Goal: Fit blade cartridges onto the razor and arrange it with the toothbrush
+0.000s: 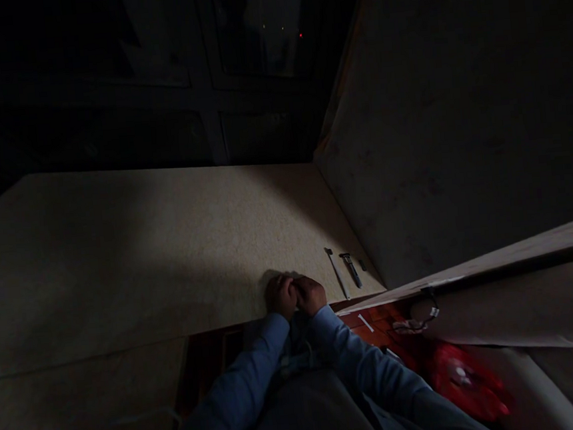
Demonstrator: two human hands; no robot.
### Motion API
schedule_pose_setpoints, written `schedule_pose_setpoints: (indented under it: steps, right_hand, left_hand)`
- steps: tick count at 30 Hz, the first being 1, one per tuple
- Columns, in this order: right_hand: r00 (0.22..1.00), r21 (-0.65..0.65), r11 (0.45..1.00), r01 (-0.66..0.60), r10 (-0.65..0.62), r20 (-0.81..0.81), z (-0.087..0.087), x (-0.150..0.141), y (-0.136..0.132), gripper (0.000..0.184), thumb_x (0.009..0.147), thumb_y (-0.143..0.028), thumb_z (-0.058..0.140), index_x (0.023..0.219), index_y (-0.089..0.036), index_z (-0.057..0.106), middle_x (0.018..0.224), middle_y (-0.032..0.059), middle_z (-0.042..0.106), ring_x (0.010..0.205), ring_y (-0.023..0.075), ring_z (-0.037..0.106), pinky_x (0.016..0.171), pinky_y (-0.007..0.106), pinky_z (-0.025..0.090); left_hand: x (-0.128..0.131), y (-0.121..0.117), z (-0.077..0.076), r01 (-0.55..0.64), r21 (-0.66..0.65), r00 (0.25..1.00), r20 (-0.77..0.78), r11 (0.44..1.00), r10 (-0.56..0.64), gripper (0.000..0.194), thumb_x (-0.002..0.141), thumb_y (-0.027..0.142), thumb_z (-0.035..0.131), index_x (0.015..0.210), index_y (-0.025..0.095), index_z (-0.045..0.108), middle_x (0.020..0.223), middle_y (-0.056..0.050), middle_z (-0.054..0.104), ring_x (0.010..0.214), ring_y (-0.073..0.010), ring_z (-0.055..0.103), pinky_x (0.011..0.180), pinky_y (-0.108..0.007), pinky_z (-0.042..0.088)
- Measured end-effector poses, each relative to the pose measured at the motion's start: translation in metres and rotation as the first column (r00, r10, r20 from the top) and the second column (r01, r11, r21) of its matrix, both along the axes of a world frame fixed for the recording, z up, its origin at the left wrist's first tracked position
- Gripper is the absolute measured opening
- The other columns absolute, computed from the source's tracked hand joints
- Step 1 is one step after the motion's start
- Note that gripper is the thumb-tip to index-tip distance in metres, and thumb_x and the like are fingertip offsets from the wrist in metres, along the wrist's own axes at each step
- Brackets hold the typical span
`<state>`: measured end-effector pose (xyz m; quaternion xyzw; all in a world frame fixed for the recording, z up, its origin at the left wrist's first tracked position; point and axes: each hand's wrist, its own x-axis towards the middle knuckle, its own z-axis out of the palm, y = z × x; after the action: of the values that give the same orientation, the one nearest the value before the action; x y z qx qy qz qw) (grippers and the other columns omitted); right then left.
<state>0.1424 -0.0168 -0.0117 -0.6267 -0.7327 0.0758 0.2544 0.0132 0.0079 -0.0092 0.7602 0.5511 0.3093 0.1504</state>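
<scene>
My left hand (280, 296) and my right hand (310, 294) rest together at the front edge of a pale, marbled ledge (192, 230). Both have curled fingers and touch each other. What they hold, if anything, is hidden in the dim light. To the right of my right hand lies a toothbrush (339, 276) with a white handle and dark head. Beside it is a razor (351, 271) with a dark handle. A small dark piece (362, 264), too dim to name, lies close to the wall.
A dark window (214, 101) runs behind the ledge, and a patterned wall (440, 134) closes off the right side. Below right, a red plastic bag (466, 383) and a thin white strip (365, 322) lie near a cable (433, 312) by a pale rolled shape (516, 312).
</scene>
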Motion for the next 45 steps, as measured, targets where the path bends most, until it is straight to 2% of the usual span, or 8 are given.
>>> schedule_pose_setpoints:
  steps: [14,26,34,39,45]
  right_hand:
    - [0.999,0.025,0.999,0.032,-0.032,-0.016,0.001,-0.002,-0.002,0.023,0.089,-0.025,0.055,0.096,-0.019,0.077,0.091,0.0095,0.078,0.083,0.0208,0.071,0.075,0.026,0.052]
    - [0.999,0.034,0.999,0.040,-0.039,-0.024,-0.003,-0.002,-0.002,0.025,0.091,-0.024,0.052,0.094,-0.017,0.076,0.088,0.0112,0.076,0.079,0.0212,0.070,0.072,0.027,0.051]
    - [0.997,-0.013,0.998,-0.060,0.060,-0.039,0.001,0.005,-0.001,0.025,0.090,-0.024,0.053,0.098,-0.021,0.076,0.091,0.0093,0.077,0.084,0.0213,0.069,0.076,0.028,0.052]
    - [0.990,-0.031,0.992,-0.126,0.123,-0.069,0.003,0.009,-0.001,0.025,0.088,-0.020,0.054,0.099,-0.021,0.077,0.091,0.0087,0.076,0.086,0.0219,0.068,0.079,0.029,0.053]
    - [0.977,-0.048,0.981,-0.188,0.182,-0.113,0.005,0.012,0.000,0.028,0.089,-0.016,0.053,0.102,-0.021,0.077,0.093,0.0089,0.076,0.088,0.0222,0.068,0.080,0.031,0.054]
  left_hand:
    - [-0.001,-0.001,0.005,0.030,-0.045,1.000,0.007,0.999,-0.029,0.028,0.080,0.007,0.054,0.095,0.019,0.074,0.096,-0.012,0.072,0.096,-0.0295,0.064,0.089,-0.045,0.052]
    - [0.002,-0.003,0.007,0.025,-0.039,1.000,-0.007,0.999,-0.025,0.030,0.079,0.007,0.054,0.097,0.020,0.073,0.096,-0.010,0.073,0.097,-0.0284,0.064,0.091,-0.044,0.051]
    - [-0.002,-0.003,0.003,0.019,-0.024,1.000,-0.022,1.000,-0.019,0.026,0.079,0.010,0.053,0.091,0.021,0.073,0.093,-0.009,0.073,0.092,-0.0279,0.065,0.086,-0.042,0.052]
    - [-0.004,-0.003,0.002,0.039,-0.010,0.998,-0.041,0.999,-0.040,0.024,0.080,0.012,0.052,0.087,0.021,0.073,0.091,-0.009,0.074,0.091,-0.0267,0.065,0.087,-0.041,0.052]
    - [-0.001,-0.002,0.002,0.011,-0.001,0.997,-0.078,1.000,-0.011,0.024,0.080,0.012,0.052,0.086,0.022,0.073,0.093,-0.009,0.074,0.093,-0.0272,0.064,0.088,-0.043,0.052]
